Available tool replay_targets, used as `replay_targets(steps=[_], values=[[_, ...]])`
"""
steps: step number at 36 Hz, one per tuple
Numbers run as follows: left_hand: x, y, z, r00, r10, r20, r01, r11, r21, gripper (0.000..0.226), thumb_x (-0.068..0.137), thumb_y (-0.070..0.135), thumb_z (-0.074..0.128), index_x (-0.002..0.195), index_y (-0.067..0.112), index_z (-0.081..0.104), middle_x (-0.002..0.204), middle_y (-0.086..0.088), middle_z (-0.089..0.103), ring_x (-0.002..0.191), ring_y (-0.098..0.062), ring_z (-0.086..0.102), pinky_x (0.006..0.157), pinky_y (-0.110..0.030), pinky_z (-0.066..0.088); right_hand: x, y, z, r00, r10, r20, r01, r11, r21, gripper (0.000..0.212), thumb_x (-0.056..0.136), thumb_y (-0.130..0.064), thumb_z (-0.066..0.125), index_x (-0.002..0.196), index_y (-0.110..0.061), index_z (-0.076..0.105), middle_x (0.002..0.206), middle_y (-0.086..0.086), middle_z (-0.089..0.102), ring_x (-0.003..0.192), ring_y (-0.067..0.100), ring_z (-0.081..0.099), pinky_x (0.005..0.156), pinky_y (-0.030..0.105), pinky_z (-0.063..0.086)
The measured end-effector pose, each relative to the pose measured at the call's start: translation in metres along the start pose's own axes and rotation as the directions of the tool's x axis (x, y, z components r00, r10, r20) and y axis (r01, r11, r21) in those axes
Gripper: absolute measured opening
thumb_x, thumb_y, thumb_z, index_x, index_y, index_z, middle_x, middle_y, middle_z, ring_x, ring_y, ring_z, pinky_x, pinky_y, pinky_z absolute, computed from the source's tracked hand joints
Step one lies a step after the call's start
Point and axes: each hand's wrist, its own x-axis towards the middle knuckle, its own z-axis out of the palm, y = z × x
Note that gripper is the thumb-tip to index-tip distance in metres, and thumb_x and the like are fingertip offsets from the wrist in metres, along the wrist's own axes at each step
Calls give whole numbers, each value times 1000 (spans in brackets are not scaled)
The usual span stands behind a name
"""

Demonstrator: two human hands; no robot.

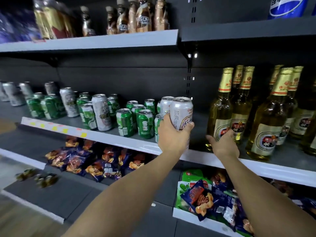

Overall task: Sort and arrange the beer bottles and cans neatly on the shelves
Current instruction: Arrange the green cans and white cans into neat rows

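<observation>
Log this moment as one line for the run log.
left hand: holds white can | right hand: open, at beer bottle base | green cans: unsorted

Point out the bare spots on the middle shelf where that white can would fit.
Bare shelf lies between the white can in the left hand and the leftmost bottle, where the right hand reaches. The green cans stand crowded.

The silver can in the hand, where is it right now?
The silver can is in the left hand, held up at the middle shelf, between the green cans and the tall beer bottles.
</observation>
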Motion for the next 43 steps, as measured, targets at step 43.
replay_targets(steps=[43], values=[[178, -132, -163, 948, -211, -240, 249, 958, 142, 59, 78, 47, 73, 121, 19, 43, 117, -6, 60, 107, -34, 58, 82, -43, 48, -5, -8, 24, 979, 165, -118, -155, 984, 92, 78, 89, -34, 68, 146, -5, 24, 146, 22, 40, 129, 45, 43, 104, 54, 36]])
